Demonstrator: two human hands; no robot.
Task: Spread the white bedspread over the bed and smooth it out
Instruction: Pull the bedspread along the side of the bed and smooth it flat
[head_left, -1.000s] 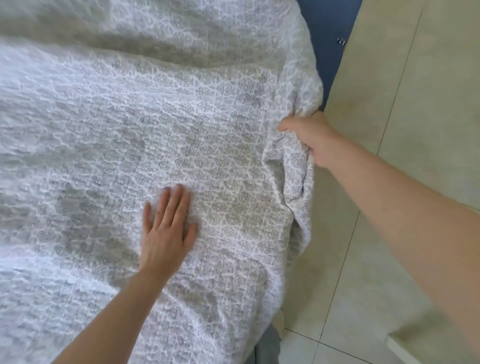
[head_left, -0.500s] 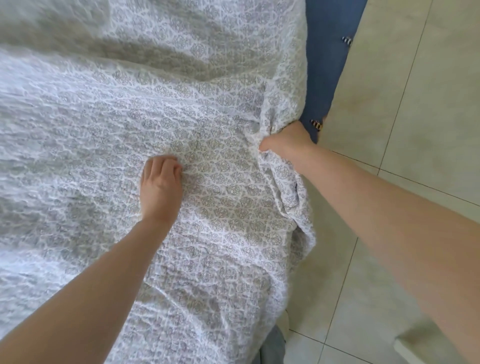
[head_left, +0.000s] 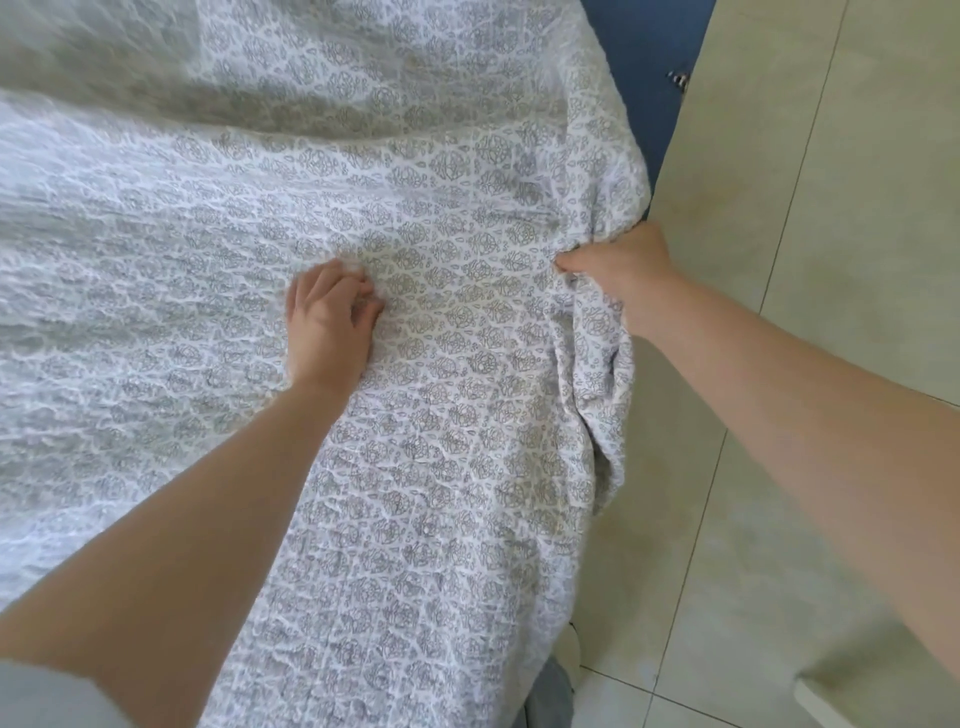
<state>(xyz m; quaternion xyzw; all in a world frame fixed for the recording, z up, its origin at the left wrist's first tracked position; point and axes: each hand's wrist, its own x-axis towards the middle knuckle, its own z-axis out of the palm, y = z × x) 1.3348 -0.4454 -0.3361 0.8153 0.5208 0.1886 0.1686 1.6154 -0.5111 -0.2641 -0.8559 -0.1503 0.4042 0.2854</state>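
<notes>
The white bedspread (head_left: 441, 218), patterned with grey flowers, covers the bed and hangs over its right side. My left hand (head_left: 327, 322) lies on top of it near the middle, fingers curled into the cloth; the fingertips are blurred. At the bed's right edge my right hand (head_left: 621, 262) grips a bunched fold of the bedspread, and the cloth hangs in loose folds below it. A shallow ridge runs across the fabric beyond both hands.
A blue sheet or mattress side (head_left: 649, 67) shows past the bedspread at the upper right. Beige floor tiles (head_left: 805, 208) run along the right of the bed. A white object's corner (head_left: 883, 701) sits at the lower right.
My left hand went from lying flat to curling its fingers and slid further up the bed. My right hand kept its hold on the edge, moving inward and then back out to the right.
</notes>
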